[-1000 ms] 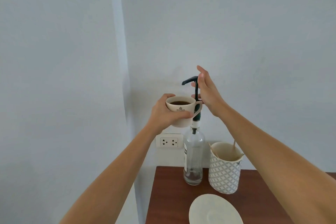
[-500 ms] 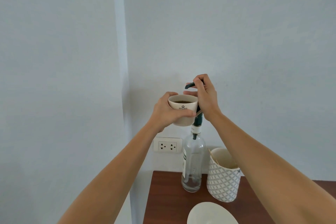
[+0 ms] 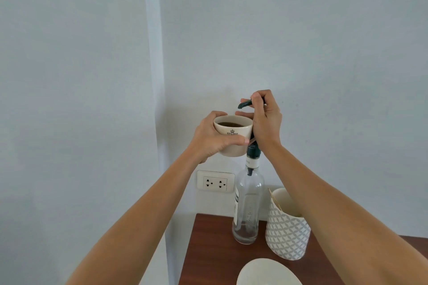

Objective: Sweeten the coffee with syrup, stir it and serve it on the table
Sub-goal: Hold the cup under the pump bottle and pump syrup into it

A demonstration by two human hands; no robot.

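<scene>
My left hand (image 3: 212, 140) grips a cream coffee cup (image 3: 234, 136) with dark coffee in it, held in the air just under the spout of a dark green pump (image 3: 244, 104). The pump tops a clear glass syrup bottle (image 3: 247, 206) that stands on the brown table (image 3: 208, 257) and is nearly empty. My right hand (image 3: 265, 122) is closed over the pump head, fingers wrapped on top and thumb below near the cup's rim. The pump's stem is mostly hidden behind that hand and the cup.
A white patterned holder (image 3: 287, 236) with wooden stir sticks stands right of the bottle. A white saucer (image 3: 266, 273) lies at the table's near edge. A wall socket (image 3: 215, 181) sits behind the bottle, and walls close in at the back and left.
My right hand went from resting open against the pump to closing over its head, which has sunk lower. The cup stays under the spout.
</scene>
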